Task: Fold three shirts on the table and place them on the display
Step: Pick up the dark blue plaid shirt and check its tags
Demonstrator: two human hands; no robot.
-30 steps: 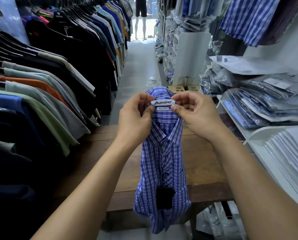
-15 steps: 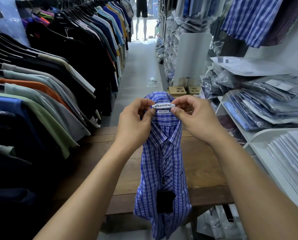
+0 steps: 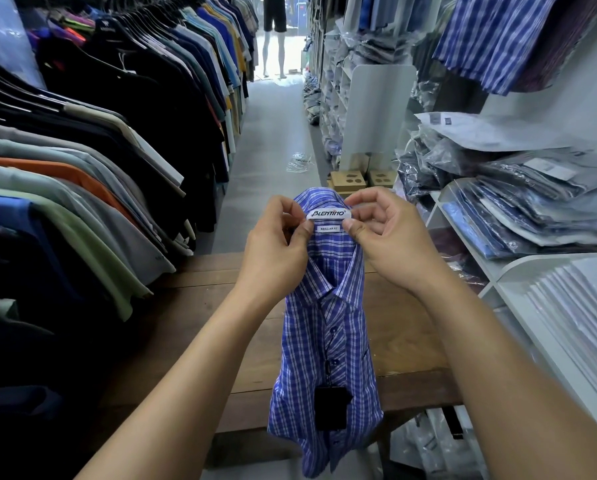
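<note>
Left grip (image 3: 276, 258) and right grip (image 3: 390, 244) still pinched shirt (image 3: 324, 341) at collar, thumbs either side of white label (image 3: 328, 214). Shirt hung buttoned over counter (image 3: 411, 334), hem past near edge, black tag (image 3: 331, 407) dangling low on front. Against second before: grips and collar sat slightly lower in view, hold unchanged. Bagged shirts (image 3: 549, 216) stacked on shelves at right.

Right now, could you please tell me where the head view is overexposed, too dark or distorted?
In the head view, the doorway at the aisle's far end is blown out to white; the dark hanging clothes at lower left sink into shadow; the wide-angle lens bows the white shelves on the right; the label on the blue checked shirt is sharp and readable.
</note>
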